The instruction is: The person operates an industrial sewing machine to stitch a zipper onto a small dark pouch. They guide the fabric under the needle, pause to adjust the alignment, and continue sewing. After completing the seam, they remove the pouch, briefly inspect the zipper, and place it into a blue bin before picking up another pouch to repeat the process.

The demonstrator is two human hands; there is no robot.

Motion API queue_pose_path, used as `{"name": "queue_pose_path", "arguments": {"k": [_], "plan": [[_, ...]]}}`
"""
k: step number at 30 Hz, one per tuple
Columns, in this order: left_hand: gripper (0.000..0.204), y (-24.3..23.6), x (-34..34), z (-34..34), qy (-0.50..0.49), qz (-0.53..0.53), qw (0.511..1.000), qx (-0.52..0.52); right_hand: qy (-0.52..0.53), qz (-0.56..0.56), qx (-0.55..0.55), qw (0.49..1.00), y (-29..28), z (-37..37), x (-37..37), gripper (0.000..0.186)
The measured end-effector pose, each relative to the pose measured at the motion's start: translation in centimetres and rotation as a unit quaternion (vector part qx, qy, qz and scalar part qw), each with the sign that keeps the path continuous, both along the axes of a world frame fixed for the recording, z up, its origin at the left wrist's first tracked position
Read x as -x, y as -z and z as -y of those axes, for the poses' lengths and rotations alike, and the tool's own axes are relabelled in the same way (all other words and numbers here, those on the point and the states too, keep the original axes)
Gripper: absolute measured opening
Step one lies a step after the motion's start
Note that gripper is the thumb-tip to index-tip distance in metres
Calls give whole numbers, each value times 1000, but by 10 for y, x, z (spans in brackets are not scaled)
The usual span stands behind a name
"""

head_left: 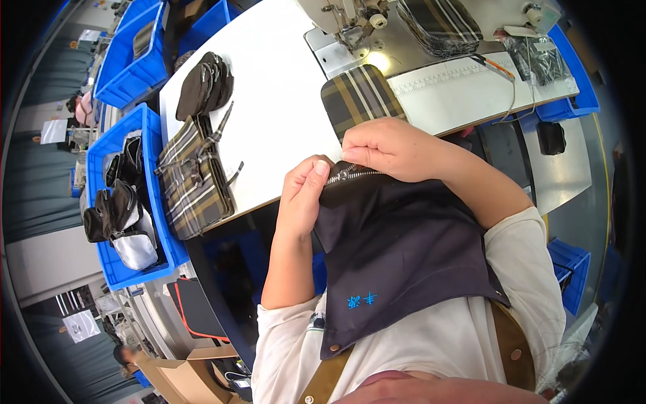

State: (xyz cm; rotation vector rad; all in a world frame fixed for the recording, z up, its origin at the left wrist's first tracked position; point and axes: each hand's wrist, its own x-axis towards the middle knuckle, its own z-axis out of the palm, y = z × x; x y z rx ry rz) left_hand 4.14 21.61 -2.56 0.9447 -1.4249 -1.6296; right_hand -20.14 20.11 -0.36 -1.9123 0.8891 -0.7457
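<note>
At the front edge of the white table, both hands pinch a dark zipper (362, 174) with silver metal teeth. My left hand (303, 192) is closed on its left end, thumb on top. My right hand (390, 149) is closed above the teeth, fingertips pressed together near the left thumb. Whatever lies under the fingers is hidden. Just beyond the right hand lies a plaid fabric panel (360, 97) with rounded corners, its near part covered by that hand. The sewing machine (343, 27) stands behind the panel, its lamp lit.
Dark fabric pieces (202, 87) and plaid panels with straps (195, 182) lie on the left. More plaid panels (441, 27) are stacked right of the machine, near an orange-handled tool (494, 65). A blue bin (114, 259) holding pouches stands at the table's left edge.
</note>
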Motion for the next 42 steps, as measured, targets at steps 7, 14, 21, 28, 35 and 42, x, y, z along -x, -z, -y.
{"name": "queue_pose_path", "arguments": {"k": [7,14,21,28,35,42], "plan": [[32,9,4,-1,36,-28,998,-31,-10,196,-229,954,17,-5,-13,40],[13,-5,7,-4,51,52,997,-20,-7,223,-280,934,16,-10,-17,39],[5,-8,-7,-3,76,56,993,-71,16,227,-294,928,20,-9,-12,36],[8,16,-26,-8,47,1,996,-73,147,395,-281,863,3,8,11,32],[22,-5,9,-9,8,-29,1000,0,123,332,-326,877,18,1,-16,36],[15,-4,8,2,-84,-99,991,13,6,398,-353,847,18,-4,-23,37]]}}
